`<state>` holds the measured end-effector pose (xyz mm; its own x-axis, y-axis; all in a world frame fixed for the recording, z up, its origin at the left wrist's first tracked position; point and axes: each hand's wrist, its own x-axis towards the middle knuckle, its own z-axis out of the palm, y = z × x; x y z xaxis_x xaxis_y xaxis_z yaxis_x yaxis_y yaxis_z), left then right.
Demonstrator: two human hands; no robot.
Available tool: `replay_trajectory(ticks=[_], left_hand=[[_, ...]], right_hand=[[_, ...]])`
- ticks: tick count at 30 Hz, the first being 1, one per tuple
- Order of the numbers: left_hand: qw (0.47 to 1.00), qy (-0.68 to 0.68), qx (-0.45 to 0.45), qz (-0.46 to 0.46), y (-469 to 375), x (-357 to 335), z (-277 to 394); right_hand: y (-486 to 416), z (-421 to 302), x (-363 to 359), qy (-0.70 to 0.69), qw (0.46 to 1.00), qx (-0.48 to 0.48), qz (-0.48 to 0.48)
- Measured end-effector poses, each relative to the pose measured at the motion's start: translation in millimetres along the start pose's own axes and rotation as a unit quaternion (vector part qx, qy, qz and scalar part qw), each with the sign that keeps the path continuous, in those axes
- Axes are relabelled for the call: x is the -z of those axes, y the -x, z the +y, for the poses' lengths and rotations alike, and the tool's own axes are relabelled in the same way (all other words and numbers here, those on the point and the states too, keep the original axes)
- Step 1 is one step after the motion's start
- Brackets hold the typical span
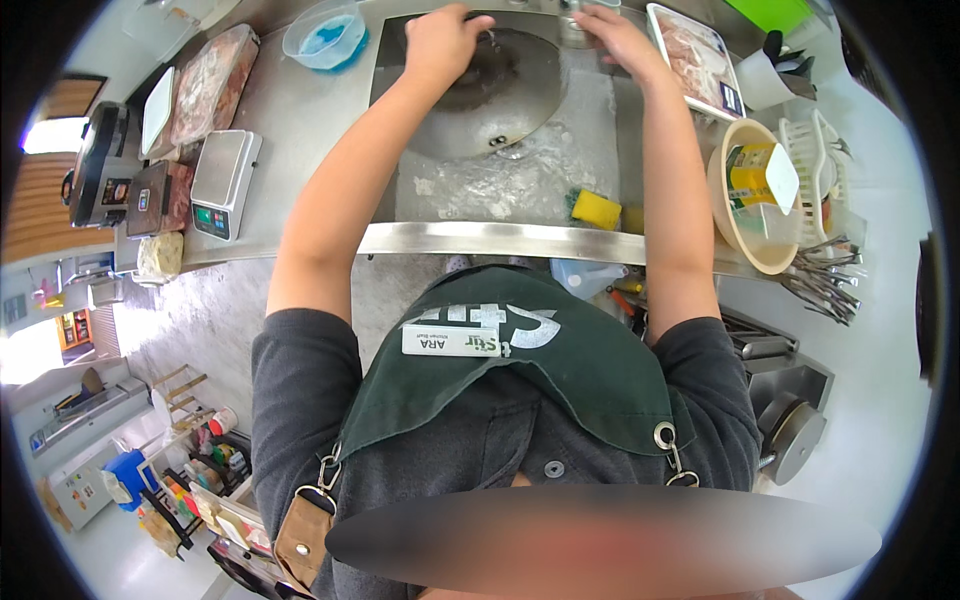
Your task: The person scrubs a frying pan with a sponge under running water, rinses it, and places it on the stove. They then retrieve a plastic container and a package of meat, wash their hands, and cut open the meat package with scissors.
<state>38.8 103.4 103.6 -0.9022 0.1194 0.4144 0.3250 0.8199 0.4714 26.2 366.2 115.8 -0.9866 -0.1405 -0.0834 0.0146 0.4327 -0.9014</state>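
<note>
A large round metal pan [525, 97] with a dark, wet middle lies in the stainless steel sink [607, 120]. Above its far left part is my left hand [442, 45], fingers curled and thumb stretched to the right. What it may hold is hidden. My right hand [622, 41] reaches to a shiny clear or metal item [576, 30] at the sink's back; a firm grip is not visible. Foamy water [487, 187] covers the sink's near part. A yellow sponge [596, 209] with a green scouring side rests near the front rim.
Left of the sink stand a plastic bowl of blue liquid [326, 37], a digital scale [225, 184] and packed meat [214, 82]. To the right are a meat tray [694, 60], a beige basin [750, 247], a white dish rack [814, 165] and several metal utensils [825, 281].
</note>
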Motion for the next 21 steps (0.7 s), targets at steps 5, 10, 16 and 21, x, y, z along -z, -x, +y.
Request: replay_trajectory(ticks=[5,10,16,21], left_hand=[[0.898,0.335,0.269,-0.094,-19.3,27.7,-33.1],[0.775,0.469,0.370,-0.205,5.5,62.5,-30.2],[0.731,0.514,0.417,-0.163,36.4,75.9,-20.5],[0.700,0.574,0.395,-0.158,43.7,84.7,-32.6]], right_hand=[[-16.1,-39.7,-74.5,-0.172,0.983,0.061,-0.036],[-66.5,-26.9,-128.8,-0.117,0.986,0.115,0.027],[-85.4,-32.4,-151.7,-0.028,0.981,0.181,0.061],[-96.7,-27.2,-160.5,-0.065,0.990,0.124,0.035]])
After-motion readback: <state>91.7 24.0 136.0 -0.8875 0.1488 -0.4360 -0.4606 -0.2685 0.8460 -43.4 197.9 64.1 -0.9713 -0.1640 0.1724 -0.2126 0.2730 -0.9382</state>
